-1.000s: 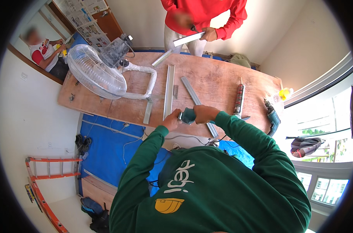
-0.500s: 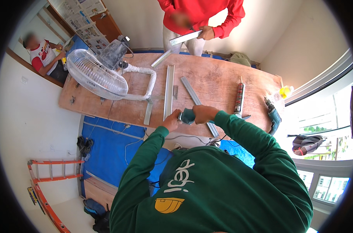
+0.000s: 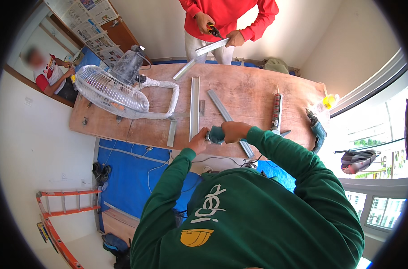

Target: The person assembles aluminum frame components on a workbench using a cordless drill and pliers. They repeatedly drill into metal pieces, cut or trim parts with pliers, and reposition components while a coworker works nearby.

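My right hand (image 3: 236, 132) is wrapped round the teal body of a power tool (image 3: 216, 135), held above the table's near edge. At the tool's silver front end, my left hand (image 3: 197, 141) is closed with its fingers against the metal; the fingertips are partly hidden. A long metal channel (image 3: 194, 107) lies just beyond my left hand. Another metal strip (image 3: 220, 105) slants across the table and passes under my right hand. To the left lies a short metal piece (image 3: 171, 133).
A fan (image 3: 112, 92) lies on the wooden table (image 3: 253, 85). A sealant tube in a gun (image 3: 276, 112) and a teal drill (image 3: 317, 130) are at right. Across the table, a co-worker in red holds snips (image 3: 214, 29) against a metal strip (image 3: 211, 46). An orange ladder (image 3: 49, 219) stands left.
My hands and the power tool stay almost in place. The co-worker's blurred hand now shows clearly, with snips at the metal strip. The whole view has shifted slightly.
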Tool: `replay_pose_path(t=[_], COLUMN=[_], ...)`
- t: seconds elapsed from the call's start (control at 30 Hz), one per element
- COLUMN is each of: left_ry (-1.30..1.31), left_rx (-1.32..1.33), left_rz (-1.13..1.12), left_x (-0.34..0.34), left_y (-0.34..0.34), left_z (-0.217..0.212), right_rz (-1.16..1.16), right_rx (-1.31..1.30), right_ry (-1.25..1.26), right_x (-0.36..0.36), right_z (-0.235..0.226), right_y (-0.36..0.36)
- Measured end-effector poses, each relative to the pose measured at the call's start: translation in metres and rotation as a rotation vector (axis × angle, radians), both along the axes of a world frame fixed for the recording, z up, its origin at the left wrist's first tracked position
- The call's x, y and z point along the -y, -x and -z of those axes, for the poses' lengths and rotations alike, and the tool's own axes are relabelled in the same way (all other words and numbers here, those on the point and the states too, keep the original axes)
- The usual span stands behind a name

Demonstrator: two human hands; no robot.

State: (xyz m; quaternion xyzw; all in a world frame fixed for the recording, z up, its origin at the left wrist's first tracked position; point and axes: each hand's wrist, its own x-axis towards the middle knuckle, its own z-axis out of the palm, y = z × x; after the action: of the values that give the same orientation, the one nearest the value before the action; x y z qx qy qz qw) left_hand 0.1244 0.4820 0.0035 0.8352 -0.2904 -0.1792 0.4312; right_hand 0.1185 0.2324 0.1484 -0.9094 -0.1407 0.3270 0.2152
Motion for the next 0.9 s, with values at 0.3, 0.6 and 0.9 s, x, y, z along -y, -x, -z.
replay_pose_path(t=[0.3,0.6,0.9], left_ry=[-0.005,-0.014,-0.013], left_rx=[0.027,-0.004,-0.028], left_rz=[0.023,0.014,-0.006], left_x=[-0.001,0.001,0.0], left_y=[-0.002,-0.002,0.0], left_z=[0.0,-0.002,-0.002], right_rz=[0.0,-0.005,0.002], right_rx=[-0.046,-0.01,0.007], right_ry=[0.02,0.001,-0.026], right_x=[0.0,0.001,0.003], right_z=[-0.005,0.004,0.006], right_y=[-0.003,-0.003,-0.002])
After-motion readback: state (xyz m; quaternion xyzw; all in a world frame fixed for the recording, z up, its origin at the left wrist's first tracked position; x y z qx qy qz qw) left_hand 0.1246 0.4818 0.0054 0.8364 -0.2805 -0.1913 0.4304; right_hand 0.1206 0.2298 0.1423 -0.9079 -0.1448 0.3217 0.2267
